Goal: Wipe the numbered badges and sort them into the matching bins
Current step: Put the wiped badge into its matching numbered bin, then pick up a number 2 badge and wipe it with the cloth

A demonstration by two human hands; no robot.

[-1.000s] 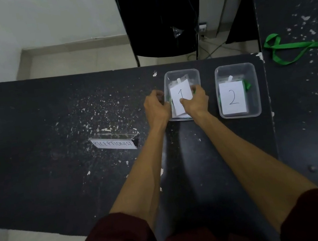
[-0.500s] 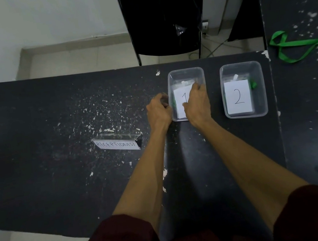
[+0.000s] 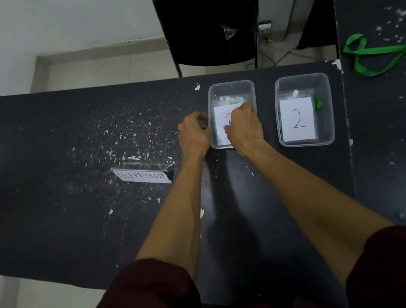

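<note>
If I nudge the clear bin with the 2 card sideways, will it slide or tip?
Probably slides: the bin is low, wide and flat-bottomed on the table. Likely light, thin clear plastic, so walls may flex.

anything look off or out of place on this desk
The black tabletop is badly chipped, white flecks scattered across its middle. The RECEPTIONIST nameplate lies askew rather than square to the edge. A green lanyard lies loose on the neighbouring table, outside both bins. Bin 1 and bin 2 sit upright.
</note>
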